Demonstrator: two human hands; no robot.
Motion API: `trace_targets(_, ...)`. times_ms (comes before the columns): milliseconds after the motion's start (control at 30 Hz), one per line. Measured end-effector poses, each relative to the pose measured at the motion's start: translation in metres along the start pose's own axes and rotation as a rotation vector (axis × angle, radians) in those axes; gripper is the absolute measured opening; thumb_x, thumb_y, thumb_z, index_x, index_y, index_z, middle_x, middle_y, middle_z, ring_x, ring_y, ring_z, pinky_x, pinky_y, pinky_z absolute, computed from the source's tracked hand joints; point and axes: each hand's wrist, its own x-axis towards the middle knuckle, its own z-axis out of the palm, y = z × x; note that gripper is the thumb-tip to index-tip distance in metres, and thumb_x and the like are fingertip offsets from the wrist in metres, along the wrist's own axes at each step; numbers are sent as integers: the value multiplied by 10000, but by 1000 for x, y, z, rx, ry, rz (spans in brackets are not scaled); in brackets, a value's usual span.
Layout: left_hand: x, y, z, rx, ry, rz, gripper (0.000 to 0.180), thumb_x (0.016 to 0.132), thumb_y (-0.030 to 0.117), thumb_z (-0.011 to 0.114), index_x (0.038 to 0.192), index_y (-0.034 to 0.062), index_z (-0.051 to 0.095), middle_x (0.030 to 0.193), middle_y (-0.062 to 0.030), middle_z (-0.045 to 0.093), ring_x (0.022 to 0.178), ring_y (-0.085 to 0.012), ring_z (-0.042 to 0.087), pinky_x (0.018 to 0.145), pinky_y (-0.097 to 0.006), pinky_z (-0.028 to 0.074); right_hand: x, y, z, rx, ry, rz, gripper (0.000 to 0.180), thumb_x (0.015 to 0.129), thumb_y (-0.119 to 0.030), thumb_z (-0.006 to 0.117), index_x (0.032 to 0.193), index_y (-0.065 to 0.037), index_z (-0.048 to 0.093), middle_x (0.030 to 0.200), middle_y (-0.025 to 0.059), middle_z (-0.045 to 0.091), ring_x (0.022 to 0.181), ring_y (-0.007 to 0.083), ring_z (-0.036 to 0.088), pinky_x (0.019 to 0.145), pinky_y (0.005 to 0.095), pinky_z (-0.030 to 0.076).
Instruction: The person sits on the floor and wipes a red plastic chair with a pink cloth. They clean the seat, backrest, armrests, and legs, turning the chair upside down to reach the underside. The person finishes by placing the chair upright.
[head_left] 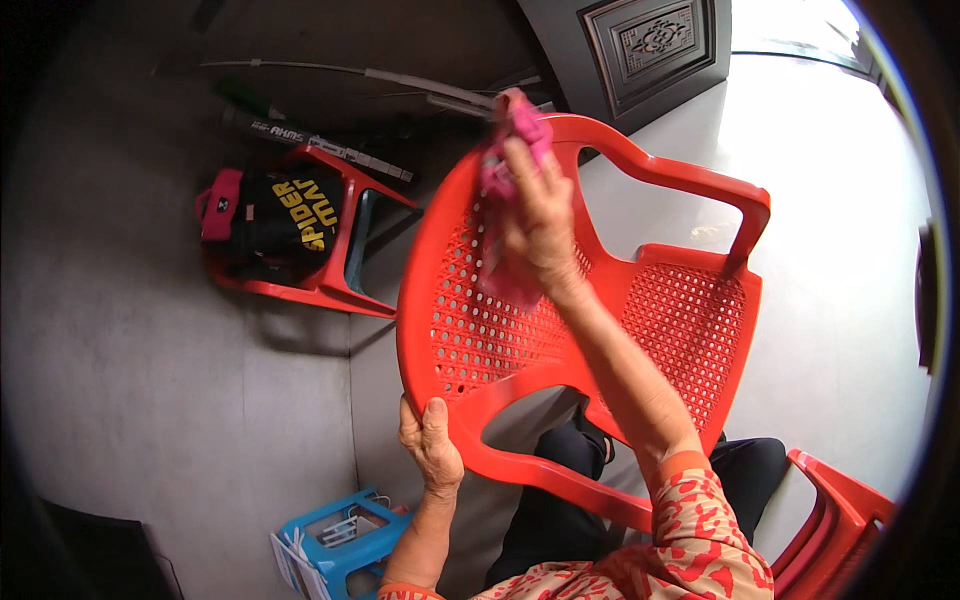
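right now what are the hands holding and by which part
The left hand grips the red plastic chair by its armrest. The right hand presses a bunched pink cloth against the chair's perforated backrest.

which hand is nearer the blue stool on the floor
Left. The left hand grips the red chair by its arm just above the blue stool; the right hand presses a pink cloth high on the backrest, far off.

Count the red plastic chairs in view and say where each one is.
3. One red chair is tipped on its side, gripped by the left hand and wiped by the right hand. A small one holds a bag, upper left. Another is cut off at lower right.
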Motion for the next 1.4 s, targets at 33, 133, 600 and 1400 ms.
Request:
trace_targets(33, -1, 0, -4, 9, 1, 1, 298, 934, 193, 550, 1144, -18, 561, 1010, -49, 596, 902, -125, 524, 822, -279, 439, -11, -30, 3, -19, -57, 2, 711, 635, 95, 603, 1321, -58, 494, 1362, 232, 437, 1064, 384, 505, 899, 424, 387)
trace_targets(133, 0, 2, 1, 16, 10, -11, 282, 929, 178, 556, 1134, -15, 561, 1011, -52, 599, 892, -126, 535, 815, -274, 446, -31, -59, 6, -16, -104, -41, 725, 643, 76, 603, 1347, -28, 465, 1391, 226, 405, 1052, 381, 472, 927, 428, 387)
trace_targets(600, -3, 2, 3, -18, 35, -39, 297, 900, 129, 563, 1162, -11, 544, 1056, -61, 590, 935, -141, 542, 866, -294, 441, -52, 22, -14, -228, 81, 208, 622, 800, 23, 596, 1395, -31, 420, 1323, 224, 473, 1150, 384, 469, 996, 431, 373)
trace_targets(1400, 0, 3, 2, 29, 23, 11, 268, 919, 142, 545, 1139, -12, 551, 1010, -44, 590, 887, -127, 533, 812, -282, 447, -80, -56, -5, 42, -59, 271, 663, 685, 66, 563, 1335, -34, 480, 1249, 202, 510, 1070, 375, 471, 977, 450, 352)
